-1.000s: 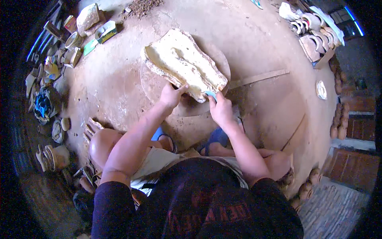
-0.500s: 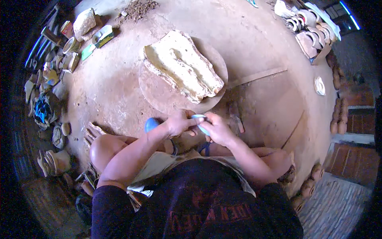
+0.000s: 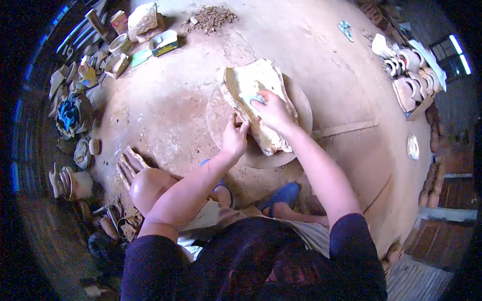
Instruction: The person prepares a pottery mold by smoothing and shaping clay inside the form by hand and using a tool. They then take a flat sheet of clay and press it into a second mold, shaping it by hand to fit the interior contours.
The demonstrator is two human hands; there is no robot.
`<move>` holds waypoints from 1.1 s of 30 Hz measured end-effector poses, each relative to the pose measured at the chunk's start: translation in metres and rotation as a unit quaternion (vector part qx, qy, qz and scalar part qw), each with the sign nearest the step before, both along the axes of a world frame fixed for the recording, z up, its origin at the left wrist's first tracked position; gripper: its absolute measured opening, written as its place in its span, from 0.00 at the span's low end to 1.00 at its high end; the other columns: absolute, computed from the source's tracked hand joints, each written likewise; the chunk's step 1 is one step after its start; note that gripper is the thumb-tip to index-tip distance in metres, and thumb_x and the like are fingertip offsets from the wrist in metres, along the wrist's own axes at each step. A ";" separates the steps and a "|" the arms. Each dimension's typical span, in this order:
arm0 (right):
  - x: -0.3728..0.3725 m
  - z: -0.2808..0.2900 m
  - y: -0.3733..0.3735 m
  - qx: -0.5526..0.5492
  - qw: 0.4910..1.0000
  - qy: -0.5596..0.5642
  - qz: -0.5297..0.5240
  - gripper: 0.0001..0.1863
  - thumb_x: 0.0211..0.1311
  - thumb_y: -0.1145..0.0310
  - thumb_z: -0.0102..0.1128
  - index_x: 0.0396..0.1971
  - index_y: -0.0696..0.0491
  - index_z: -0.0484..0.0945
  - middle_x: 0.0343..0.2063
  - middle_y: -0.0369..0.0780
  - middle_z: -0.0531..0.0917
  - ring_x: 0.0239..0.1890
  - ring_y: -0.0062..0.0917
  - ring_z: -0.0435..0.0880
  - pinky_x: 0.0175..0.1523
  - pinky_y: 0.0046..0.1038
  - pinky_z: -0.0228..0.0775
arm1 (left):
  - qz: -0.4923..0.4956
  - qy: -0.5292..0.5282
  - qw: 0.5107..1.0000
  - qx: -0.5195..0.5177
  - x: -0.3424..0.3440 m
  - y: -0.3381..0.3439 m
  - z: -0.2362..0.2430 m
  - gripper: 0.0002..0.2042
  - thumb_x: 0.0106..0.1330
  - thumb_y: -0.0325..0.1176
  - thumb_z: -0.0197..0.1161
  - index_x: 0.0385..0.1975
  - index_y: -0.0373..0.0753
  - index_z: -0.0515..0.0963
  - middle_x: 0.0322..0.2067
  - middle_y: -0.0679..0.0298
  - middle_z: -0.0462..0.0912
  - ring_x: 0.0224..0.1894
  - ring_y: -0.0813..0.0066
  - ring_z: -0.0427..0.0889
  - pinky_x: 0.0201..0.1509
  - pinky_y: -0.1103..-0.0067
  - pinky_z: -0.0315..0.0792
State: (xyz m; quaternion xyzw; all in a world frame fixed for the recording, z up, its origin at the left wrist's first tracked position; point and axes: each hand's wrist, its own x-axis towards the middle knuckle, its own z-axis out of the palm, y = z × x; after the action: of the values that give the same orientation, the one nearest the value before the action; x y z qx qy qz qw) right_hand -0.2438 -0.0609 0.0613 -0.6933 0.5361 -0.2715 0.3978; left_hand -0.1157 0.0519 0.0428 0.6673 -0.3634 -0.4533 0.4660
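Note:
A white, hollowed plaster mould [image 3: 256, 71] with a rough brownish rim lies on a round board [image 3: 302, 106] on the floor in front of me. My right hand [image 3: 273, 111] reaches into the hollow and presses a small pale blue piece [image 3: 259, 97] against its inner surface. Fingers cover most of that piece, so its exact kind cannot be made out. At the mould's near left edge, my left hand [image 3: 235, 136] grips the rim between thumb and fingers.
A flat wooden strip [image 3: 346, 129] lies right of the board. Crumbled clay [image 3: 213, 19] is heaped at the back. Pots and containers [image 3: 120, 45] crowd the left side; curved moulds [image 3: 409, 75] stack at the far right. A grooved piece [image 3: 133, 163] rests near my left knee.
Both hands have moved forward from near my lap to the mould. The pale blue piece, held between both hands before, is now in the right hand alone. The view has shifted.

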 end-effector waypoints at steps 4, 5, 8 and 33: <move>0.041 0.008 -0.045 0.039 0.998 0.002 0.046 0.23 0.66 0.60 0.69 0.53 0.60 0.79 0.34 0.42 0.87 0.22 0.20 0.82 0.28 0.28 0.75 | -0.043 0.021 0.999 0.005 0.013 -0.001 -0.005 0.29 0.78 0.34 0.58 0.74 0.31 0.59 0.51 0.53 0.85 0.49 0.66 0.84 0.57 0.72 0.76; 0.042 0.007 -0.052 0.048 0.995 0.034 0.081 0.23 0.66 0.59 0.70 0.53 0.60 0.79 0.34 0.41 0.87 0.23 0.22 0.82 0.29 0.29 0.76 | -0.060 0.008 0.998 0.010 0.014 -0.003 -0.004 0.28 0.78 0.34 0.57 0.74 0.30 0.60 0.52 0.53 0.85 0.51 0.66 0.83 0.58 0.72 0.75; 0.040 0.025 -0.056 0.046 0.965 0.143 0.213 0.23 0.65 0.57 0.71 0.51 0.58 0.81 0.33 0.41 0.87 0.24 0.24 0.84 0.31 0.30 0.76 | -0.008 0.116 0.992 -0.055 0.024 -0.013 -0.055 0.28 0.78 0.33 0.55 0.74 0.32 0.60 0.57 0.53 0.83 0.55 0.67 0.81 0.61 0.71 0.73; -0.179 -0.035 0.227 -0.022 0.942 0.330 0.056 0.39 0.63 0.43 0.64 0.67 0.53 0.71 0.62 0.56 0.72 0.59 0.53 0.78 0.61 0.52 0.74 | -0.148 -0.112 0.953 -0.238 -0.023 -0.040 0.066 0.27 0.77 0.42 0.57 0.68 0.30 0.68 0.62 0.46 0.77 0.61 0.52 0.79 0.66 0.62 0.72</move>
State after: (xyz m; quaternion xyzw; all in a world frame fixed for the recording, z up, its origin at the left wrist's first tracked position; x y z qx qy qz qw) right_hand -0.4223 0.1666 0.0266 -0.7815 0.5915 -0.0159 0.1977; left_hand -0.1388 0.0117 0.1088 0.5222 -0.6054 -0.3404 0.4949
